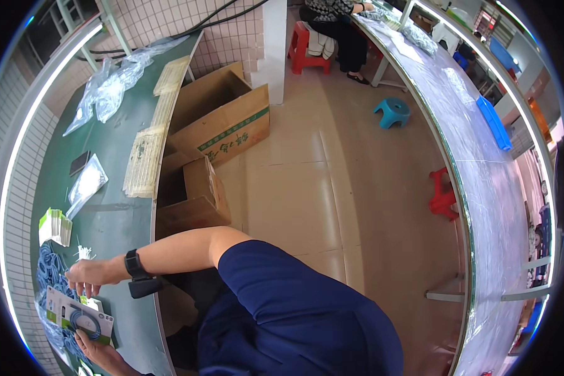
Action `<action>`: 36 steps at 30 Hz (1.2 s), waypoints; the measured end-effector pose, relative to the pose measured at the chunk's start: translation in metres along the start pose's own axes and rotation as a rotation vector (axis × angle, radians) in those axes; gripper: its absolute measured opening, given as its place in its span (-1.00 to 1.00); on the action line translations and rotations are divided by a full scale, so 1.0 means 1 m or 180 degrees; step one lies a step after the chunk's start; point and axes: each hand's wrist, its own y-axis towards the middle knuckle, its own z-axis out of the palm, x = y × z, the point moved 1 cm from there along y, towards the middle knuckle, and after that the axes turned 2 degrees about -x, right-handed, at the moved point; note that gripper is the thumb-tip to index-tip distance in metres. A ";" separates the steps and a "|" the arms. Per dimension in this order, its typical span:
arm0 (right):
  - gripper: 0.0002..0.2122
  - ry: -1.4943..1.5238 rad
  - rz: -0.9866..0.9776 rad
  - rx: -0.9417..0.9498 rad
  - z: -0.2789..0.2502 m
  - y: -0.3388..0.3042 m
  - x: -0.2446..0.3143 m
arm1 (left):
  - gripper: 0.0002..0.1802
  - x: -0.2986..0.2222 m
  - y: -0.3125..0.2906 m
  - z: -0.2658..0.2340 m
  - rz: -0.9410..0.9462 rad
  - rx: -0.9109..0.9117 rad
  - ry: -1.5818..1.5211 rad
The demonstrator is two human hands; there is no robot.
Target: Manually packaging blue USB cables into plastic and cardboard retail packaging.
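My left hand [101,356], at the lower left, grips the lower edge of a white-and-green packaging card [55,304], with a blue-grey coiled cable [84,321] on its front. My right hand [94,272], its wrist in a black band with a dark module, hovers just above the card. Its fingers point down and apart, and I see nothing in them. Beside both hands lies a heap of blue-grey cables [49,266]. Small white strips [84,252] lie beyond the right hand. A stack of white-and-green cards [56,227] stands farther up the green bench. More packaging is partly hidden behind the held card.
The green bench [122,216] also carries a clear bag [89,183], a dark phone-like slab [79,163] and crumpled plastic [113,88]. Cardboard boxes [238,128] stand beside it. Across the aisle are a plastic-covered bench [482,207], a blue stool [391,111] and a seated person [335,28].
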 end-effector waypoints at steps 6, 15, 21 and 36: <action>-0.60 -0.1229 -0.1093 -0.0063 0.028 -0.015 -0.007 | -0.50 0.025 0.013 -0.007 -0.0161 0.0319 -0.0214; -0.67 -0.1860 -0.1137 -0.0113 0.039 -0.004 -0.024 | -0.45 0.018 -0.013 0.028 0.0331 0.0169 -0.0206; -0.70 -0.1966 -0.1193 -0.0292 0.039 -0.001 -0.029 | -0.42 0.015 -0.033 0.037 0.0935 0.0102 0.0370; -0.77 -0.2679 -0.2026 0.0225 0.052 0.035 -0.050 | -0.63 0.006 -0.013 0.019 0.1104 -0.0350 0.0623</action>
